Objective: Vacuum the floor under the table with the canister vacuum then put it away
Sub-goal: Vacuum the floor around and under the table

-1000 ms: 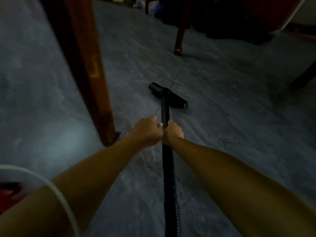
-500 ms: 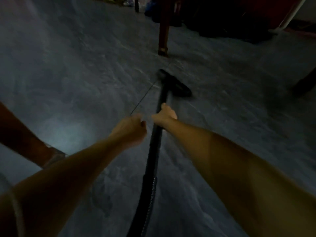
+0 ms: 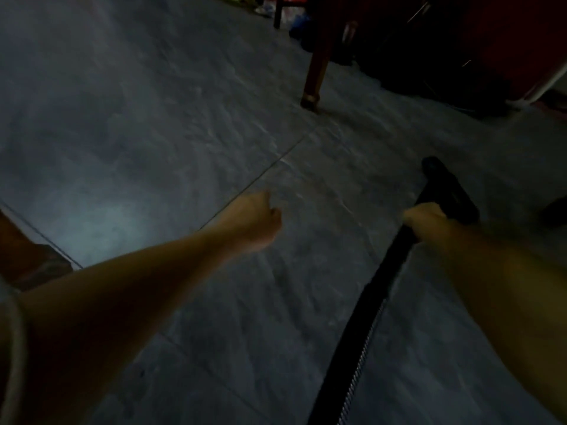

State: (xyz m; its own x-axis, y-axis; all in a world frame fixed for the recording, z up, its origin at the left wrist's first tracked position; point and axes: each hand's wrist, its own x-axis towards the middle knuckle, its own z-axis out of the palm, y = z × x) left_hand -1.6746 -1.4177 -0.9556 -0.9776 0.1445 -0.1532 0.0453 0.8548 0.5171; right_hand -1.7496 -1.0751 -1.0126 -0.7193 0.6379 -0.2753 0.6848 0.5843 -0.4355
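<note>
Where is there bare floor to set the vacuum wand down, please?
Bare tiles lie between the left hand, the wand and the far table leg. Beyond that leg it is crowded with dark clutter.

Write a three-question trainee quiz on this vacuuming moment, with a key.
1. True or false: both hands grip the wand.
2. Which hand holds the wand? A) left B) right C) neither
3. Fill in: the nozzle rests on the ____.

Key:
1. False; the left hand is a loose fist off the wand.
2. B; the right hand grips it just behind the nozzle.
3. Floor, nearer than the table leg.
</note>
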